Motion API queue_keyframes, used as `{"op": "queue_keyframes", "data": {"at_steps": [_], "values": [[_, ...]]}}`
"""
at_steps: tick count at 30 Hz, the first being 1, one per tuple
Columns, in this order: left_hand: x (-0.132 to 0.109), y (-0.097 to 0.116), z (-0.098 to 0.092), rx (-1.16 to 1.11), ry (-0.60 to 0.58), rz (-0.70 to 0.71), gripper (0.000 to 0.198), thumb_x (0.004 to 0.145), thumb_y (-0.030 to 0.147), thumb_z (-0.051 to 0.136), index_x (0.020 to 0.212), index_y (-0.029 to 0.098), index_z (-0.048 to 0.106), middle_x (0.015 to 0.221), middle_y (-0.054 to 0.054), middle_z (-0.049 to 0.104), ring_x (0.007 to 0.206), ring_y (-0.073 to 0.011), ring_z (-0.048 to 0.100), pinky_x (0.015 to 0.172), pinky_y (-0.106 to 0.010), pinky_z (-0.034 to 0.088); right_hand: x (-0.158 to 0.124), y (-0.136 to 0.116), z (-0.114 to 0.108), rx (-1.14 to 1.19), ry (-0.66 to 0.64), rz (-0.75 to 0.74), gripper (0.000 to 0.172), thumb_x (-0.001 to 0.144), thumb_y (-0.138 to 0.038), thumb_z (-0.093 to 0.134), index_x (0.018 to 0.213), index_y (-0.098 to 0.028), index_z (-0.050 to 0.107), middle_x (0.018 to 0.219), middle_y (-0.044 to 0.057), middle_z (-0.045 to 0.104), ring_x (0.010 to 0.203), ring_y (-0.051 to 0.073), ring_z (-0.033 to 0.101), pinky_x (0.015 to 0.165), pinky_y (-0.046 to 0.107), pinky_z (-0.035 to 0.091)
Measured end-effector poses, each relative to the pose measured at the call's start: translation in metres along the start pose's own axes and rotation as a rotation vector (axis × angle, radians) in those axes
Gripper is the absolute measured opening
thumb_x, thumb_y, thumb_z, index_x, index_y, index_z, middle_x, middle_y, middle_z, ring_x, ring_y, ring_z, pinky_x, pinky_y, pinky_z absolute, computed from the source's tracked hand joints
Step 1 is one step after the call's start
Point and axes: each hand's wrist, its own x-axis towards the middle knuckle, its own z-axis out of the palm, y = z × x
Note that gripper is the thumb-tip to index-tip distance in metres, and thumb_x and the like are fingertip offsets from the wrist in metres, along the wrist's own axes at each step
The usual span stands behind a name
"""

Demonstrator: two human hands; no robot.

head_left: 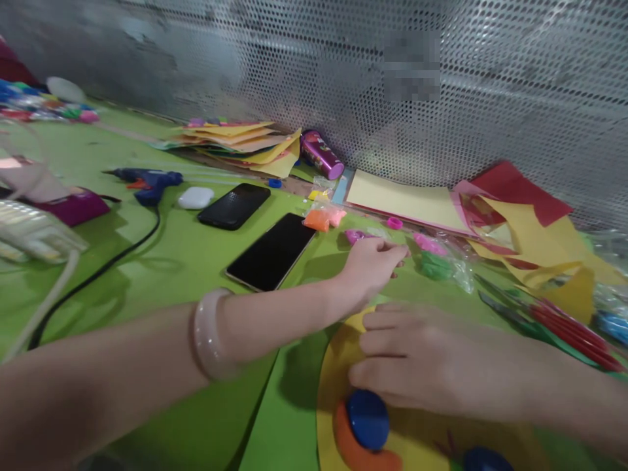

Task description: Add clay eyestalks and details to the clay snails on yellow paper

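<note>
My left hand [373, 267], with a pale bangle [212, 335] on its wrist, reaches out over the green table. Its fingers are curled and drawn together; anything inside them is hidden. Just right of its fingertips lies a green clay packet [436, 266], with pink clay [430, 244] in clear wrap behind it. Nearer to me, my right hand [417, 356] hovers, slightly blurred, over a yellow round piece [338, 366], its fingers folded and their contents out of sight. That piece bears a blue disc [367, 420], an orange curved strip [346, 445] and a second blue disc [485, 460].
Two phones [273, 254] lie left of my hands, near a white earbud case [195, 197] and a corded glue gun [152, 180]. Scissors [515, 314] and red sticks [574, 333] are at right. Paper sheets [407, 201] and a purple cup [321, 155] line the perforated metal panel [314, 72].
</note>
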Motion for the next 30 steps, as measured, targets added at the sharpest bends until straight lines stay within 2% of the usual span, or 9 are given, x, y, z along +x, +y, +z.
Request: {"op": "queue_keyframes", "data": {"at_steps": [4, 8, 16, 23, 30], "values": [[0.002, -0.004, -0.002, 0.013, -0.028, 0.019, 0.014, 0.08, 0.022, 0.057, 0.068, 0.016, 0.059, 0.077, -0.006, 0.061, 0.073, -0.0151, 0.057, 0.065, -0.027, 0.046, 0.004, 0.006, 0.003, 0.024, -0.017, -0.074, 0.013, 0.09, -0.013, 0.053, 0.081, -0.015, 0.061, 0.071, -0.001, 0.049, 0.066, 0.015, 0.036, 0.063, 0.028, 0.031], [0.004, -0.007, -0.004, 0.021, -0.045, 0.037, 0.015, 0.08, 0.023, 0.057, 0.066, 0.016, 0.057, 0.073, -0.004, 0.059, 0.07, -0.0138, 0.056, 0.065, -0.026, 0.046, 0.004, 0.006, 0.005, 0.024, -0.067, -0.081, 0.009, 0.089, -0.01, 0.054, 0.087, -0.015, 0.061, 0.076, -0.001, 0.05, 0.07, 0.016, 0.037, 0.067, 0.029, 0.032], [0.005, -0.005, -0.005, 0.046, -0.065, 0.054, 0.018, 0.08, 0.021, 0.056, 0.063, 0.016, 0.054, 0.07, -0.004, 0.058, 0.071, -0.0141, 0.056, 0.065, -0.025, 0.046, 0.009, 0.006, 0.003, 0.014, -0.122, -0.088, 0.011, 0.089, -0.009, 0.052, 0.086, -0.016, 0.061, 0.076, -0.001, 0.051, 0.069, 0.016, 0.036, 0.068, 0.029, 0.032], [0.007, -0.008, -0.004, 0.052, -0.065, 0.061, 0.017, 0.079, 0.021, 0.057, 0.064, 0.016, 0.054, 0.071, -0.005, 0.059, 0.072, -0.0147, 0.056, 0.064, -0.026, 0.046, 0.01, 0.007, -0.002, -0.009, -0.102, -0.099, 0.013, 0.088, -0.009, 0.053, 0.082, -0.017, 0.06, 0.075, -0.001, 0.05, 0.069, 0.016, 0.035, 0.07, 0.028, 0.031], [0.007, -0.01, -0.006, 0.053, -0.089, 0.08, 0.016, 0.079, 0.026, 0.056, 0.067, 0.016, 0.055, 0.075, -0.004, 0.059, 0.075, -0.0159, 0.056, 0.067, -0.028, 0.046, 0.009, 0.009, 0.0, 0.006, -0.119, -0.092, 0.01, 0.087, -0.01, 0.054, 0.089, -0.017, 0.061, 0.077, -0.001, 0.049, 0.069, 0.016, 0.035, 0.07, 0.03, 0.031]]}}
